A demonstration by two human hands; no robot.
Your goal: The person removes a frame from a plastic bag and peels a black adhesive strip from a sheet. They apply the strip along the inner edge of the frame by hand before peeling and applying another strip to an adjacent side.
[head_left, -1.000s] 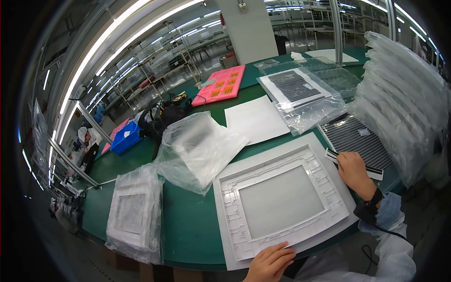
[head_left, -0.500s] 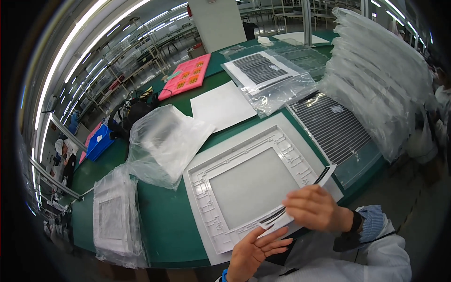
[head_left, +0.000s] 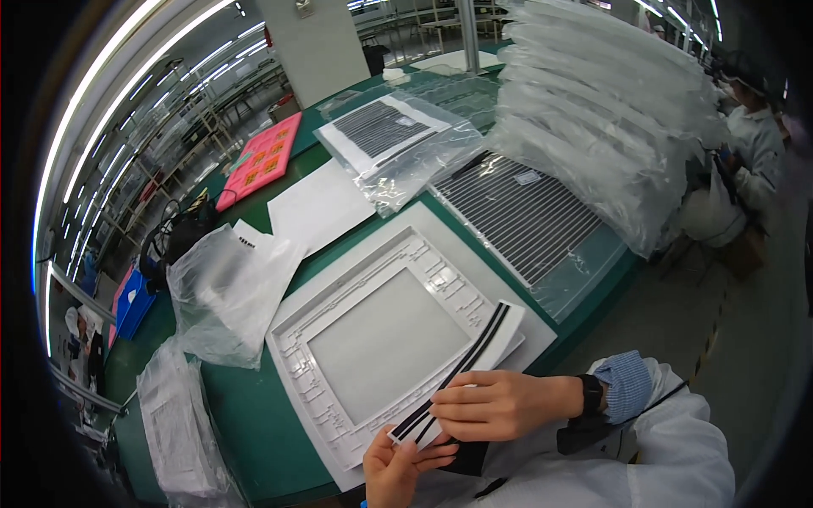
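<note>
Both hands pinch a white card with black strips (head_left: pixel 461 368): the left hand (head_left: pixel 398 461) at its near end, the right hand (head_left: pixel 495 405) just beyond. Its long axis runs up and rightward away from the person, over the near corner of the white frame (head_left: pixel 339 339) on the green bench (head_left: pixel 246 398).

We count one white plastic frame (head_left: pixel 398 334) on the green table (head_left: pixel 254 406), one white strip with two black stripes (head_left: pixel 461 372) in two hands, two striped panels, three loose clear bags, one pink tray (head_left: pixel 261 159).
</note>
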